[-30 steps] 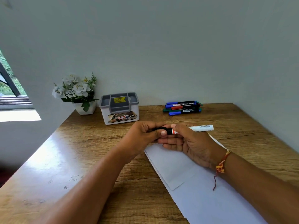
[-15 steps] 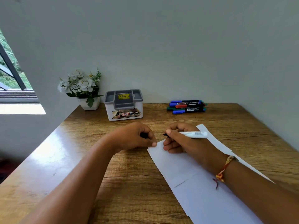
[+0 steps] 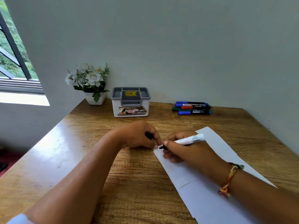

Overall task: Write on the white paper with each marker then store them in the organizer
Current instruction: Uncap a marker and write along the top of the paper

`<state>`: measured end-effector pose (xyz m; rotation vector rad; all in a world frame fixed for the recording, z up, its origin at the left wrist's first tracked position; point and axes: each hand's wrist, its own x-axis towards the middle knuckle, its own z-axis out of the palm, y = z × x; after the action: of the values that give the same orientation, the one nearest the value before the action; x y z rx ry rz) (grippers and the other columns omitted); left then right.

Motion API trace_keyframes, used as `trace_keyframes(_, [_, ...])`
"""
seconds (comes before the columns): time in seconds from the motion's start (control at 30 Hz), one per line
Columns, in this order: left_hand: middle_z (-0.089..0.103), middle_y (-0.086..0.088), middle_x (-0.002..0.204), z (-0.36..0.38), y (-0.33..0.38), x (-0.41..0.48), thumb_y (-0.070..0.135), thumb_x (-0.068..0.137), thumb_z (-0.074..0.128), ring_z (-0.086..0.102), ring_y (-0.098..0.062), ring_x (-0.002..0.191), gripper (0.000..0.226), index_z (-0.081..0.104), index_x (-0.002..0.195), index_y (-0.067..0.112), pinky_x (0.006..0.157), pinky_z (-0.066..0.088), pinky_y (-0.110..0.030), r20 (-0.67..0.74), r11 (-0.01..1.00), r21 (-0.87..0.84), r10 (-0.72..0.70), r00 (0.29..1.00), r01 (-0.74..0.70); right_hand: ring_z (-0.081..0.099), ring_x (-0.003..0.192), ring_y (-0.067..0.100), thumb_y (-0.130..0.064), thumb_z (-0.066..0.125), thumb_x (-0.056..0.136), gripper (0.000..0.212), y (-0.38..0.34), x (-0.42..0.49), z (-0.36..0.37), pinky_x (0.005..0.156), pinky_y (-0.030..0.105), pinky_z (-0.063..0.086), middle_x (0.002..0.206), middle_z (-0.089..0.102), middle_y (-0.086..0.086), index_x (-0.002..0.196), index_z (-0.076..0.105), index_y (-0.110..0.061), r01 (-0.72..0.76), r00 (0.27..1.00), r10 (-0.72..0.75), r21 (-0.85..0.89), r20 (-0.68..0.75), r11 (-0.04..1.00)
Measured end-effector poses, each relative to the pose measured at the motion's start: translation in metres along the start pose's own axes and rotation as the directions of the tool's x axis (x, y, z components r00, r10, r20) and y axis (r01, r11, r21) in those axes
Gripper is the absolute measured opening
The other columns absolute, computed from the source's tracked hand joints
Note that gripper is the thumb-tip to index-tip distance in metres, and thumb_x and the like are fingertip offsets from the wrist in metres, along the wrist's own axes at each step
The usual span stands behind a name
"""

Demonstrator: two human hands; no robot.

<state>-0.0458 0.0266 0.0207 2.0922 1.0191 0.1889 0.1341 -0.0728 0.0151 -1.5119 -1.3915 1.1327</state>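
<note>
My right hand [image 3: 186,151] grips a white-barrelled marker [image 3: 189,140] with its black tip touching the top left corner of the white paper [image 3: 210,199]. My left hand [image 3: 139,136] is closed around the marker's black cap [image 3: 149,135] and its fingertips press the paper's corner. The grey and white organizer [image 3: 130,102] stands at the back of the table, apart from both hands. A small pile of capped markers [image 3: 192,108] with blue, red and green ends lies at the back right.
A white pot of white flowers [image 3: 90,83] stands left of the organizer by the wall. The wooden table [image 3: 80,159] meets walls at the back and right. A window opens at the far left.
My hands pulled the black cap off the marker and moved apart. The right hand lowered the tip onto the paper's corner, while the left hand kept the cap.
</note>
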Motion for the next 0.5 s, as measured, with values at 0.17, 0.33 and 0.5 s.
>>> trace_keyframes(0.17, [0.07,0.009,0.087,-0.001,-0.003,0.0,0.017,0.084,0.076,0.057,-0.005,0.079,0.016,0.078,0.096,0.026,0.073,0.046,-0.022,0.001,1.0,-0.023,0.016,1.0,-0.016,0.076,0.085,0.022,-0.024,0.077,0.085,0.004,0.009,-0.002,0.001,0.081,0.043,0.061,0.084,0.079,0.002,0.089,0.079,-0.023,0.06,0.996,-0.068,-0.12,-0.065,0.991])
trace_keyframes(0.33, [0.07,0.017,0.08,-0.001,-0.003,0.0,0.013,0.087,0.072,0.058,0.005,0.073,0.016,0.078,0.097,0.024,0.066,0.043,-0.012,0.006,0.999,-0.033,0.022,1.0,-0.022,0.074,0.084,0.019,-0.026,0.079,0.083,0.001,0.017,-0.004,0.005,0.077,0.041,0.06,0.083,0.078,-0.002,0.084,0.079,-0.026,0.121,0.983,-0.14,-0.147,-0.121,0.982])
trace_keyframes(0.5, [0.073,0.015,0.086,-0.002,-0.004,0.002,0.017,0.086,0.073,0.063,-0.004,0.082,0.014,0.078,0.098,0.024,0.075,0.049,-0.022,-0.005,1.0,-0.019,0.009,1.0,-0.009,0.076,0.075,0.021,-0.023,0.071,0.092,0.013,0.01,-0.002,0.008,0.066,0.034,0.061,0.076,0.078,0.004,0.084,0.075,-0.014,0.123,0.98,-0.132,-0.064,-0.147,0.99])
